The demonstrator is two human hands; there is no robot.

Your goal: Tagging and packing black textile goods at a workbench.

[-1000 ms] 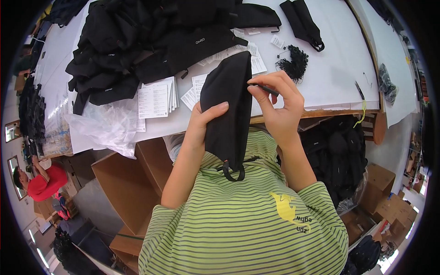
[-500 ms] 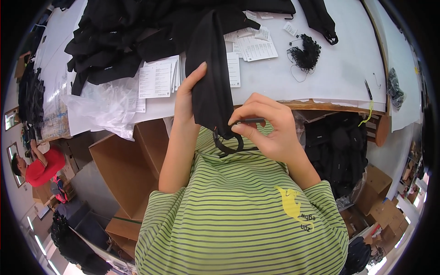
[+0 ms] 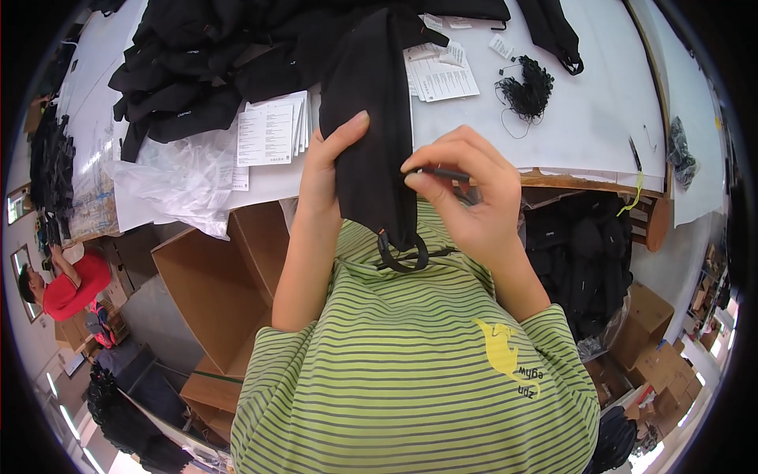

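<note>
My left hand (image 3: 325, 170) grips a long black fabric garment piece (image 3: 373, 174) along its left side, thumb lying on top. A narrow black loop (image 3: 420, 257) hangs from its near end, in front of my striped shirt, with a small orange spot beside it. At the garment's right edge, my right hand (image 3: 482, 193) pinches a slim dark tool (image 3: 444, 173) between thumb and fingers. The tool's tip is at or touching the fabric; its exact kind is not clear.
Black garments (image 3: 181, 87) are heaped at the table's far left, near printed white cards (image 3: 266, 136) and a clear plastic bag (image 3: 178, 186). A tangle of black strings (image 3: 527, 87) lies right. Below the table edge stand an open cardboard box (image 3: 217, 288) and more black garments (image 3: 576, 261).
My right hand and the slim tool have moved up along the garment's right edge, away from the loop. The garment has turned slightly and shifted right, showing a broader face.
</note>
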